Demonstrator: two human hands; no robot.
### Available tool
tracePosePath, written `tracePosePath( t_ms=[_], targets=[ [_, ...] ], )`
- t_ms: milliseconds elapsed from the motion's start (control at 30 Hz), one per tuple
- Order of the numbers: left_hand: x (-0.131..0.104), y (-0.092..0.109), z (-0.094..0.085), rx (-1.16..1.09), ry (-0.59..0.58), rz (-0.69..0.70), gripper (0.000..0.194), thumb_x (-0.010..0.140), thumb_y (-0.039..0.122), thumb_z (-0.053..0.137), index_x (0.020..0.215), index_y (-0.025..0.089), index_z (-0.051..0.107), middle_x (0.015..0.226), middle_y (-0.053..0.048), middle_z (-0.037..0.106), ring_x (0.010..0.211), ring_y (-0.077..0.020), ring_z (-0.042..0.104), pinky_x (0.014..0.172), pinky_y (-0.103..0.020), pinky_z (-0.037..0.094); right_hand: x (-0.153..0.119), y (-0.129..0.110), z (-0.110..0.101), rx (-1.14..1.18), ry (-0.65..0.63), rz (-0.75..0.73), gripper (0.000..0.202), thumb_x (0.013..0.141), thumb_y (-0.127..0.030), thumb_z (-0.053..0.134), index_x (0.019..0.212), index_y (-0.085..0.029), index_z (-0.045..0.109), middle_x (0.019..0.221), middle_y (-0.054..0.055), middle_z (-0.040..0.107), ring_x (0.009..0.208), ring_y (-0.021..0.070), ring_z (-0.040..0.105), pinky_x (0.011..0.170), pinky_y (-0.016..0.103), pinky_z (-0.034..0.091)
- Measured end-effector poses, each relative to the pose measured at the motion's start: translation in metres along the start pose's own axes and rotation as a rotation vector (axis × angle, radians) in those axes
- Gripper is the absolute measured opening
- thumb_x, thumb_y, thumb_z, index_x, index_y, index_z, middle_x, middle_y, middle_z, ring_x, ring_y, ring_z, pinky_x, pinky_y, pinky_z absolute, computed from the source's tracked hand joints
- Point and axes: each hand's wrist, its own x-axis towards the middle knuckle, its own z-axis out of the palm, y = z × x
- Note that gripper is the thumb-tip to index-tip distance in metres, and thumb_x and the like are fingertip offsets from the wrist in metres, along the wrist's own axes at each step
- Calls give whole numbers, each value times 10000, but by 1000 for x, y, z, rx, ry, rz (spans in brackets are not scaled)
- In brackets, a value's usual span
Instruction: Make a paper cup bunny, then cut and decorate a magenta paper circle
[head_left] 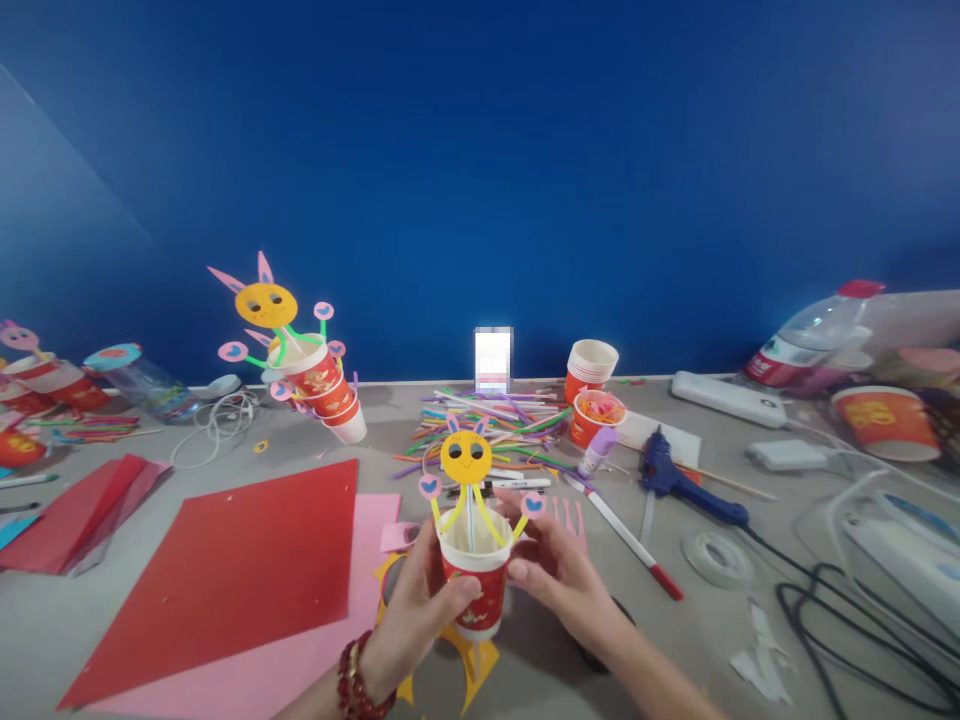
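Observation:
Both my hands hold a red and white paper cup (pixel 477 596) just above the grey table. My left hand (pixel 417 618), with a red bead bracelet at the wrist, wraps the cup's left side. My right hand (pixel 555 575) grips its right rim. A yellow paper bunny face (pixel 466 456) with pink ears stands on straws rising from the cup, with pink heart discs at either side. Under the cup lies a yellow cut-out paper piece (pixel 471 658).
A red paper sheet (pixel 232 575) lies on pink paper at left. A finished bunny on stacked cups (pixel 319 385) stands behind. Coloured straws (pixel 499 425), cups (pixel 592 375), a blue glue gun (pixel 679 480), a red marker (pixel 626 540), a tape roll (pixel 716 557) and cables (pixel 840 610) crowd the right.

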Motion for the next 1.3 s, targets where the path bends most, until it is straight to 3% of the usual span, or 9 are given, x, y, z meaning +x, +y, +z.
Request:
tracePosePath(
  t_ms=[133,333,633,1300],
  targets=[
    [-1,-1,0,42,14,4,605,808,357,724,1345,221,481,1330,-122,577,1200,-294,549,1020,-390,438,2,0,0,117,60,64,419,810,-442,737,1184,-272,651,1131,91,680,851,210,665,760,340,566],
    [0,-2,-1,50,35,14,582,803,359,727,1323,226,500,1313,-115,589,1183,-287,563,997,-376,456,3,-2,-2,192,192,-16,311,807,-439,742,1039,-235,701,980,50,682,665,115,570,611,219,504],
    [-3,-8,0,35,-8,40,611,790,342,738,1339,246,488,1321,-103,589,1175,-286,572,991,-372,459,6,-5,-5,195,247,-31,264,795,-409,754,736,-177,643,721,-3,571,607,105,495,541,199,447],
    [-2,-7,-2,64,-18,42,582,787,332,739,1307,243,495,1273,-100,601,1146,-282,584,962,-362,473,5,0,-3,280,241,-11,313,805,-392,752,707,-177,546,657,-46,501,524,71,480,502,182,420]
  ],
)
